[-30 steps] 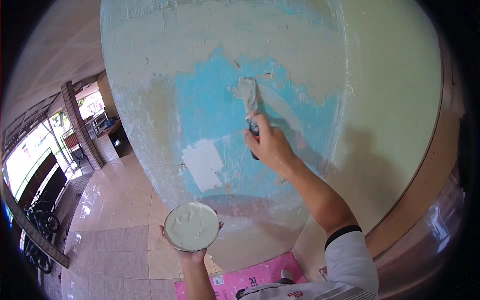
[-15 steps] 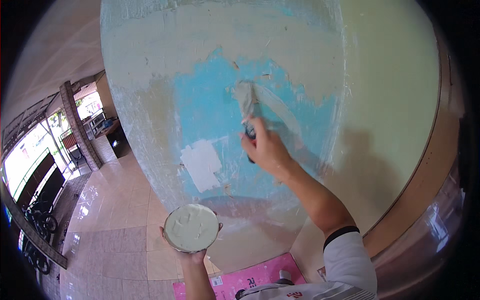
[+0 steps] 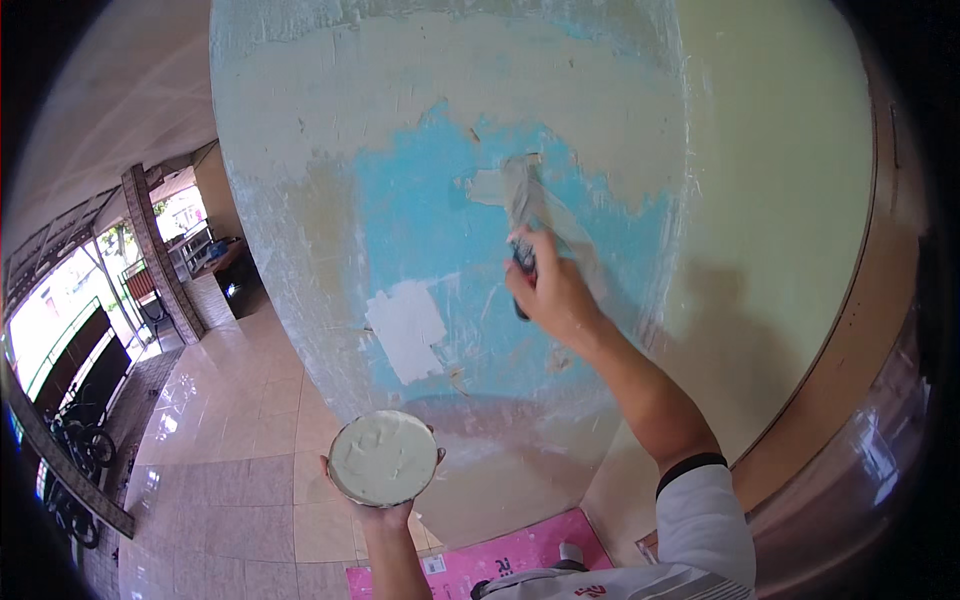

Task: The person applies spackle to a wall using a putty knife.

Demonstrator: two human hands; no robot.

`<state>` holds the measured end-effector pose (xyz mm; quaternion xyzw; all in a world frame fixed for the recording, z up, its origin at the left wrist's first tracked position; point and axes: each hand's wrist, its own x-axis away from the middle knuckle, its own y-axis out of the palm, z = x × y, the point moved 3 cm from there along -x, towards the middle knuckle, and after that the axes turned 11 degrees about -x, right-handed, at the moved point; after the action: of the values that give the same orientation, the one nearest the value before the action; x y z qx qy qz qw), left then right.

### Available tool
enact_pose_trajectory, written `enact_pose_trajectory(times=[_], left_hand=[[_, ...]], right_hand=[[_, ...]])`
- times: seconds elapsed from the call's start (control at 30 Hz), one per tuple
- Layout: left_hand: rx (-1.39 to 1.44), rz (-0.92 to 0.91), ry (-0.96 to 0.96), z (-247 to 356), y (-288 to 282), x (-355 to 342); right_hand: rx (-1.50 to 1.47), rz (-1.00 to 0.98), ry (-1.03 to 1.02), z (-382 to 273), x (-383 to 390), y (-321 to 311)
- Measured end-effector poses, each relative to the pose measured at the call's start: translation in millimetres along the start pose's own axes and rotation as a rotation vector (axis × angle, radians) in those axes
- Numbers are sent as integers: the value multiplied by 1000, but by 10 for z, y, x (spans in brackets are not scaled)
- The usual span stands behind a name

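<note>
1 round container (image 3: 346, 493) of pale putty (image 3: 385, 460) rests low on the left hand (image 3: 382, 516), fingers spread about its sides. Farther up, the right hand (image 3: 552, 295) has its fingers clamped around the handle of a putty knife (image 3: 520, 195), smeared blade at the wall's blue area (image 3: 410, 215), above 1 whitish patch (image 3: 406, 330). Beyond, left, stands a pillar (image 3: 163, 255).

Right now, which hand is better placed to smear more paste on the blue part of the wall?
Probably the right hand: it grips the putty knife, which is up at the blue wall patch. The left hand is lower, holding the round container of pale paste.
</note>
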<state>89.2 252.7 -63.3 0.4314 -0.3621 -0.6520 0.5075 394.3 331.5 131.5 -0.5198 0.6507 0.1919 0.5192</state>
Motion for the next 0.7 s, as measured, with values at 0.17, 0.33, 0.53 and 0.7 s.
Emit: enact_pose_trajectory(times=[0.17, 0.33, 0.53, 0.7], left_hand=[[-173, -139, -7, -46, 170, 4], [-69, -124, -35, -72, 167, 72], [-65, -88, -34, -64, 32, 46], [-64, -5, -52, -19, 140, 52]], right_hand=[[177, 211, -11, -101, -858, -474], [281, 67, 0, 66, -205, -86], [-65, -83, 281, -207, 947, 227], [-557, -436, 397, -432, 1293, 270]])
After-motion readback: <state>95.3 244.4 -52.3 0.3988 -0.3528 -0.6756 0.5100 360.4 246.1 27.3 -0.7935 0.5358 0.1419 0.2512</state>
